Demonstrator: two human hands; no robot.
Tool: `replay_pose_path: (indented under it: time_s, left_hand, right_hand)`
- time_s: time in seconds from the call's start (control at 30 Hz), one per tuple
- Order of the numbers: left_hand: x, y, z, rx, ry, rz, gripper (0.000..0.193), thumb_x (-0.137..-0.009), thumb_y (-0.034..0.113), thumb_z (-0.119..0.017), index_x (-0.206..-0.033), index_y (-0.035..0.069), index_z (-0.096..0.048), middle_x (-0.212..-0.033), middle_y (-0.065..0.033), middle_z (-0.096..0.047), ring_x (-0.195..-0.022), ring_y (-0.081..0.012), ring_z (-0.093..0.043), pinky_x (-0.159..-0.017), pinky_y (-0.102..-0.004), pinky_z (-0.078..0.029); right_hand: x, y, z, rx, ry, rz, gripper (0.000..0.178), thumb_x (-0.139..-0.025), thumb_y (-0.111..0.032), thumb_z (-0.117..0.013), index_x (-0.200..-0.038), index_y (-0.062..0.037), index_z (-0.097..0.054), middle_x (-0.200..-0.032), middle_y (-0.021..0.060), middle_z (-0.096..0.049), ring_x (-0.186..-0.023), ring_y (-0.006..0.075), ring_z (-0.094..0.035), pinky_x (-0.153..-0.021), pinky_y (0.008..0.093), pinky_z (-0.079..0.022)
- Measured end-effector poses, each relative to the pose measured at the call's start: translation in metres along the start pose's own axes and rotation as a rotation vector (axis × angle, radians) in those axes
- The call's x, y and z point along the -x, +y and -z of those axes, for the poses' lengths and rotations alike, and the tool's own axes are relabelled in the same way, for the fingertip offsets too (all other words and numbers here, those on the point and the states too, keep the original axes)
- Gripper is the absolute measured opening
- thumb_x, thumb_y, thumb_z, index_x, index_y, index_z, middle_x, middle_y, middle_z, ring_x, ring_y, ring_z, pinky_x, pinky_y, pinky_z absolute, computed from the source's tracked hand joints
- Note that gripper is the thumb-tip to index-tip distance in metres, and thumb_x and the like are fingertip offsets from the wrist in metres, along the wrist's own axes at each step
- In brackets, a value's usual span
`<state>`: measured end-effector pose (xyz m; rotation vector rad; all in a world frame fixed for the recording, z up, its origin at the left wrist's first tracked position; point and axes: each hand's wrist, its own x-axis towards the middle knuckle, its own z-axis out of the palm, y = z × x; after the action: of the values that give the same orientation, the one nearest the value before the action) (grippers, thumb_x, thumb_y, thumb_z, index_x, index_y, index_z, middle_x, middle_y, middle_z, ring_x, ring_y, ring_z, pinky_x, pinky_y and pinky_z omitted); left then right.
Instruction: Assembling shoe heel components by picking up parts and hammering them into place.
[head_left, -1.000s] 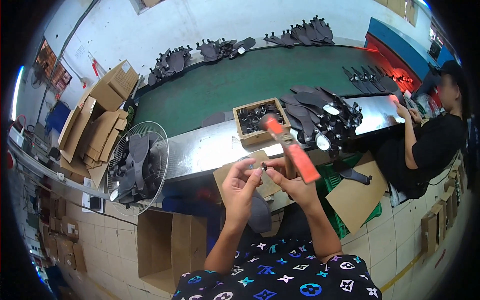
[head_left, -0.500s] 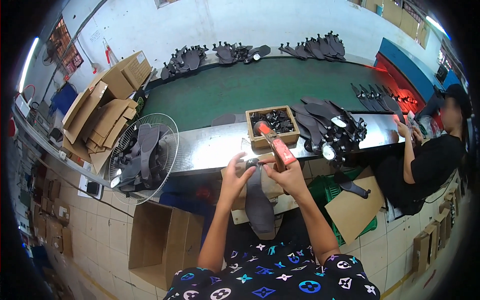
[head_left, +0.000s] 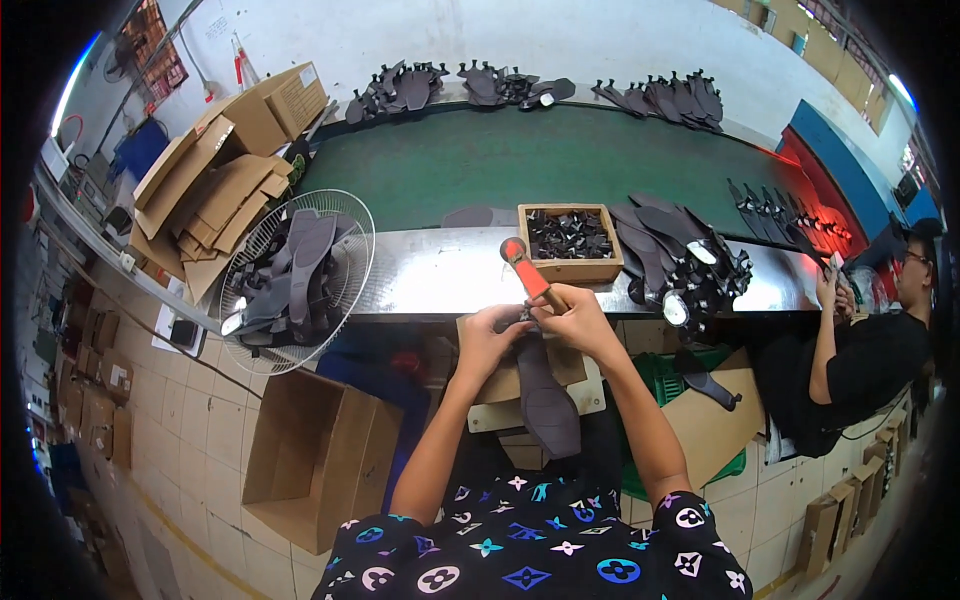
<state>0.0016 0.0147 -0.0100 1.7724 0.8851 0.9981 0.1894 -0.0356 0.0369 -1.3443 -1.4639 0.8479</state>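
Observation:
A dark grey shoe sole (head_left: pixel 548 400) lies lengthwise in front of me on a small work stand (head_left: pixel 482 418) with a piece of cardboard on it. My left hand (head_left: pixel 488 342) is closed at the sole's far end, thumb and fingers pinching there. In my right hand (head_left: pixel 580 322) is a hammer (head_left: pixel 530 272) with red on it, its head up and tilted away to the left. The right fingertips also meet the sole's far end, beside the left thumb. The small dark fitting between the fingertips is mostly hidden.
Just beyond my hands, a wooden box (head_left: pixel 570 270) of small black parts stands on the metal ledge (head_left: pixel 430 270). Soles with black straps (head_left: pixel 690 260) are heaped right of it; a wire basket (head_left: pixel 372 245) of soles is left. A green conveyor (head_left: pixel 480 150) lies behind. A co-worker (head_left: pixel 870 350) sits right.
My left thumb and fingers have closed in on the sole's far end. The hammer has swung more upright in my right hand. The whole view has shifted slightly.

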Motion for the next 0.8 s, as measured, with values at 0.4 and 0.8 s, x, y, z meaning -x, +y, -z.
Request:
replay_pose_path:
  time_s: [0.4,0.8]
  left_hand:
    - [0.001,0.025,0.004,-0.041,-0.028,0.076,0.028,-0.080,0.009,-0.077,-0.106,0.000,-0.072,-0.101,-0.0167,-0.072,-0.093,-0.0285,-0.069,-0.084,-0.0358,-0.052]
    - [0.001,0.006,0.003,-0.020,-0.015,-0.004,0.029,-0.079,0.008,-0.077,-0.107,0.001,-0.071,-0.098,-0.0165,-0.071,-0.091,-0.0287,-0.068,-0.083,-0.0363,-0.052]
  right_hand:
    - [0.005,-0.013,0.002,0.227,-0.047,0.300,0.017,-0.083,-0.006,-0.070,-0.098,0.0022,-0.066,-0.090,0.0136,-0.066,-0.079,0.0319,-0.063,-0.072,0.0356,-0.050]
    - [0.007,-0.020,0.002,0.242,-0.041,0.261,0.022,-0.082,-0.003,-0.070,-0.103,0.0029,-0.066,-0.095,0.0146,-0.069,-0.081,0.0289,-0.066,-0.075,0.0340,-0.051]
